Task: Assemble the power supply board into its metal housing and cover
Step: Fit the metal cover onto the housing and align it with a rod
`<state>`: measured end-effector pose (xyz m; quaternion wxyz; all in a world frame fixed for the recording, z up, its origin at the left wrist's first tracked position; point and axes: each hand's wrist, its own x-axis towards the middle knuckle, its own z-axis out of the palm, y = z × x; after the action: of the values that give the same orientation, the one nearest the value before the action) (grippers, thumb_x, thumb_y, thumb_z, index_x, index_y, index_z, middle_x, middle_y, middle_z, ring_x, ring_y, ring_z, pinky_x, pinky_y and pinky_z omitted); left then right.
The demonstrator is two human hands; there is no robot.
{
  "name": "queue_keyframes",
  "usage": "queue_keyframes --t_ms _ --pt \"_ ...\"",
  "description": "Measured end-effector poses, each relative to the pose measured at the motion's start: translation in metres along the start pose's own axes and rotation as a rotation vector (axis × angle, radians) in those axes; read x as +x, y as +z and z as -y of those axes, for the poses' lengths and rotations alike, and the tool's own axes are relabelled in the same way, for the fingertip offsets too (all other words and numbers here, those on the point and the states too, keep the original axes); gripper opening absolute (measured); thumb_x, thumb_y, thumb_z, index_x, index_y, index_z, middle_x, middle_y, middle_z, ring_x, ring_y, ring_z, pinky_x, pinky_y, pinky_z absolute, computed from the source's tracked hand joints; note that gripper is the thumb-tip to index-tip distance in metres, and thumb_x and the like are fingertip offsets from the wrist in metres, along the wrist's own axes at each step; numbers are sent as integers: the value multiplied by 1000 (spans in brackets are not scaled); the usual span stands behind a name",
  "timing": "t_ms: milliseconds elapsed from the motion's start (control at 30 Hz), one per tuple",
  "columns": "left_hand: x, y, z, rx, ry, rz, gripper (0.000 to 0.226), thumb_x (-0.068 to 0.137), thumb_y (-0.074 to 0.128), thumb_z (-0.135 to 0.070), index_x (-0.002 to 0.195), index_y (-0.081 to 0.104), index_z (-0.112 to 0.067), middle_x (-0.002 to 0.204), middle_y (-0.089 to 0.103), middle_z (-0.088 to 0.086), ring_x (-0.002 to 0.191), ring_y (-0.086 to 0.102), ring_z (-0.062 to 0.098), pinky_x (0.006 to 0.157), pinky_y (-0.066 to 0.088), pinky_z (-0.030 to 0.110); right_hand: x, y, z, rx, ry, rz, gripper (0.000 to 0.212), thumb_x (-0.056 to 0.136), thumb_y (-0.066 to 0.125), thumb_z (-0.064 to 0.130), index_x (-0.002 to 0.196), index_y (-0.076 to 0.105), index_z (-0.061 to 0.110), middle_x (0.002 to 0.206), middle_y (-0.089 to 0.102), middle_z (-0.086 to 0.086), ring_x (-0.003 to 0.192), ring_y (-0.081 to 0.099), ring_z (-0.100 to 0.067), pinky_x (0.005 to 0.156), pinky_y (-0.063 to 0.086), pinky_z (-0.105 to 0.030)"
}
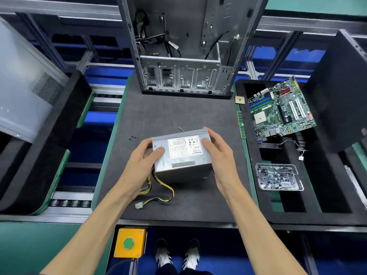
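We hold the power supply unit [181, 155] at the near centre of the black mat [168, 112], left hand [142, 157] and right hand [216, 153] curled around opposite ends. We judge it rigid, moderately heavy and smooth-sided; grip the casing, never the trailing cable bundle [158, 192].

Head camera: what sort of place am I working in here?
Most likely a computer assembly or teardown line: an open computer case stands on the mat, a motherboard lies in a tray to the right, and both hands hold a power supply box.
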<state>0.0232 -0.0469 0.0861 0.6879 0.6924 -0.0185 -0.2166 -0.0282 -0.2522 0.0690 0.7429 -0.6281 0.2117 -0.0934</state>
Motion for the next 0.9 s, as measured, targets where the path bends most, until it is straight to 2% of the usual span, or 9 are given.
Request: queue_keyframes --t_ms 233,300,367,433,500,633,733,833,900 --pt "-4 4 -4 83 53 -76 16 100 60 -21 116 65 -21 106 75 -17 99 70 1 74 50 8 11 9 -1 -54 -26 -57 19 98 62 26 115 66 32 109 73 11 110 67 -11 82 50 -22" --pt "-1 -1 -12 253 69 -77 22 97 65 -26 118 63 -24 111 72 -20 107 66 2 78 48 7 12 10 -1 -52 -35 -67 18 96 62 27 113 66 33 108 73 11 110 67 -11 82 50 -22" --pt "1 0 -21 672 157 -82 55 87 71 -46 135 53 -27 135 57 -19 127 50 5 101 41 19 12 11 -2 -55 -48 -72 18 95 62 28 112 66 34 108 73 12 109 66 -11 82 50 -22" --pt "0 14 -31 1090 295 32 104 71 63 -78 152 33 -20 154 35 -8 146 25 12 122 20 40 12 11 -2 -58 -65 -75 20 92 62 30 112 66 33 109 72 12 110 66 -11 84 50 -23" --pt "3 34 -37 1383 372 173 129 61 46 -93 158 17 -13 160 25 -1 150 16 18 125 7 48 12 11 -2 -60 -63 -75 23 90 63 33 113 66 32 110 72 10 111 66 -12 84 51 -25" --pt "20 48 -41 1436 413 134 112 63 64 -83 149 32 -18 134 49 -4 121 48 18 106 34 37 11 2 -4 -55 -72 31 40 87 66 41 124 60 27 117 70 10 114 65 -11 89 52 -29" --pt "23 45 -40 1368 450 108 104 59 67 -81 142 43 -23 123 56 -8 110 55 16 94 38 33 8 -14 -10 -71 -103 198 67 85 68 53 142 49 25 137 63 4 130 58 -16 103 49 -32" --pt "25 41 -39 1364 484 80 97 55 59 -83 134 50 -26 114 61 -11 101 59 15 86 41 32 8 -20 -13 -211 -145 289 97 74 77 70 153 36 31 150 50 6 136 50 -5 103 43 -16" --pt "24 38 -40 1352 504 75 90 56 59 -81 128 54 -26 109 62 -13 96 60 15 82 44 32 9 -18 -16 -253 -189 280 99 71 78 72 153 37 32 146 50 8 133 52 -4 100 44 -15"
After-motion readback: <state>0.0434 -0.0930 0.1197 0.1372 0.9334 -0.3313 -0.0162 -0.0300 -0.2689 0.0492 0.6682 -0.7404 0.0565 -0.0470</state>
